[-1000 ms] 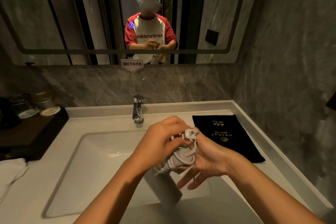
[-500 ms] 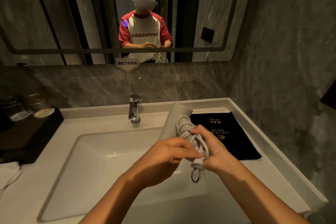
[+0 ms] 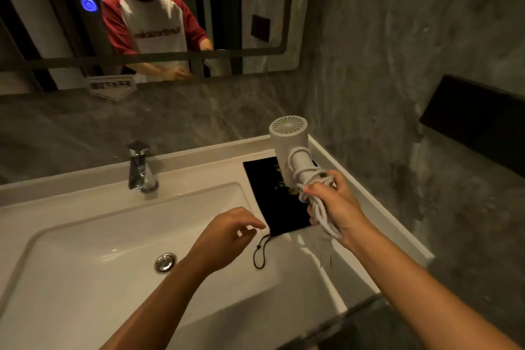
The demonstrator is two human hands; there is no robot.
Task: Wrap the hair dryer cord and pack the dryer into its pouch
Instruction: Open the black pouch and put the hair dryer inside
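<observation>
Right hand (image 3: 336,202) is clamped around the handle of the white hair dryer (image 3: 289,145), holding it up above the counter, its round grille tipped toward the wall. The white cord (image 3: 318,204) is looped around the handle and bunched under the gripping fingers, with a few loops hanging below the palm. Directly beneath the dryer, the black pouch (image 3: 272,202) lies flat on the counter (image 3: 199,170) to the right of the sink (image 3: 85,250), gold print on its face, its thin drawstring (image 3: 260,253) curling over the basin's edge. Left hand (image 3: 224,236) hovers empty over the sink's right side, fingers loosely curled and parted, fingertips near the pouch's lower corner, not touching. The tap (image 3: 140,167) stands behind the basin.
</observation>
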